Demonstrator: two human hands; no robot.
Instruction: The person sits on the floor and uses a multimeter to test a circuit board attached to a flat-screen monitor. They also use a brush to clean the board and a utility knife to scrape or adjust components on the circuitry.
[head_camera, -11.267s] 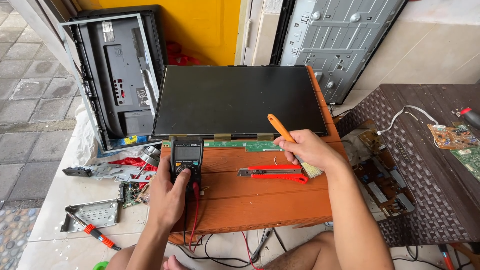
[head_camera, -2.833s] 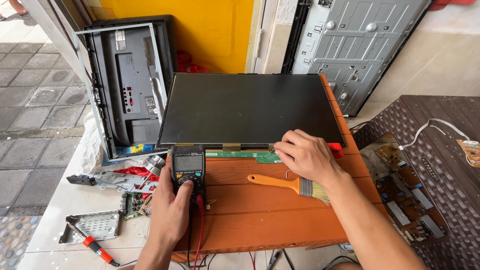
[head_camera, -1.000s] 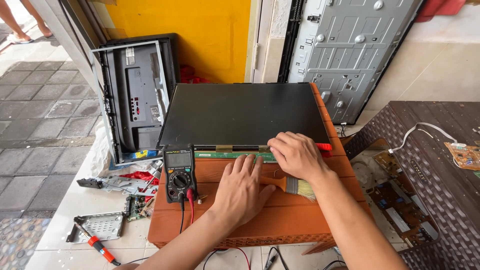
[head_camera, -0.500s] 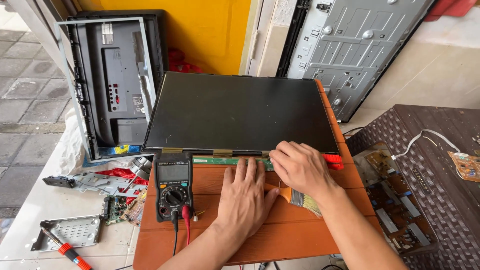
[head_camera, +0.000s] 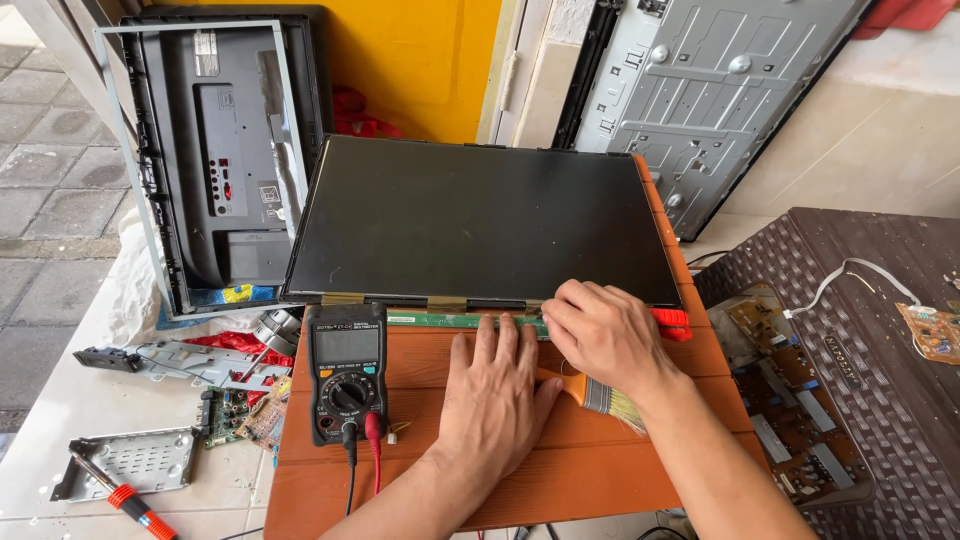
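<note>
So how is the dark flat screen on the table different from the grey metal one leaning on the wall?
The dark flat panel lies flat on the orange table; the grey metal panel stands leaning against the wall. The dark one is smooth and plain black; the grey one is ribbed, with holes and round bumps. Both hands, left hand and right hand, rest by the dark panel's near edge; nothing touches the grey one. Both are big, flat rectangles.

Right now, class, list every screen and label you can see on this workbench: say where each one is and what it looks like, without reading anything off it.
Large flat black display panel: lies on the orange wooden table, rectangular, dark and unlit.
Black multimeter's small grey screen: on the table beside the left hand, rectangular, pale.
White rectangular label: near the top of the black television back cover, upper left.
Smaller white label: lower on that cover.
</note>
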